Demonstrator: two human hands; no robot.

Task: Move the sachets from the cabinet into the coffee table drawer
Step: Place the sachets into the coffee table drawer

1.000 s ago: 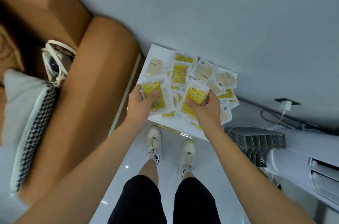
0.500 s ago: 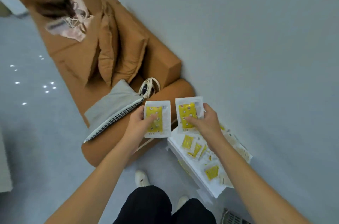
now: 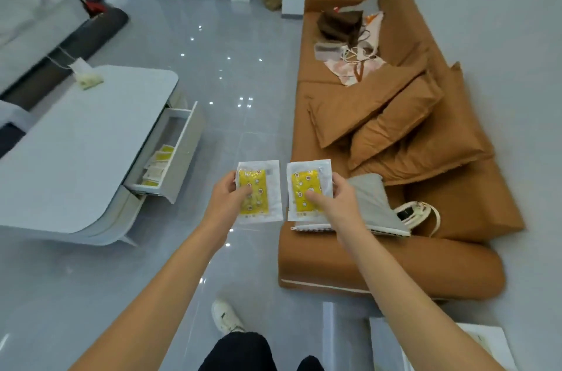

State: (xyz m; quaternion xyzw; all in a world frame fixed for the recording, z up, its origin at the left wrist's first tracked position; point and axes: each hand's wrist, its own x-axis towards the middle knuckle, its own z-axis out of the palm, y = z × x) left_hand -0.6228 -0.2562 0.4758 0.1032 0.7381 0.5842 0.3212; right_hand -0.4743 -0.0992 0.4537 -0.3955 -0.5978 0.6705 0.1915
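Observation:
My left hand (image 3: 228, 199) grips a white sachet with a yellow patterned middle (image 3: 258, 191), held upright in front of me. My right hand (image 3: 334, 200) grips a second, similar sachet (image 3: 307, 188) just to its right. Both hang above the floor between the sofa and the white coffee table (image 3: 76, 139). The table's drawer (image 3: 179, 145) stands pulled out at left, with several sachets (image 3: 158, 165) lying inside. A white corner of the cabinet top (image 3: 483, 340) shows at the bottom right, mostly behind my right arm.
A brown sofa (image 3: 395, 264) with cushions, a grey pillow (image 3: 371, 203) and bags runs along the right wall. A tissue pack (image 3: 86, 78) lies on the coffee table. Grey tiled floor (image 3: 231, 81) stretches ahead. My white shoe (image 3: 226, 317) is below.
My view has swung from the cabinet's pile of sachets round to the room. Both hands lifted one sachet each off the pile and now carry them facing the coffee table and sofa.

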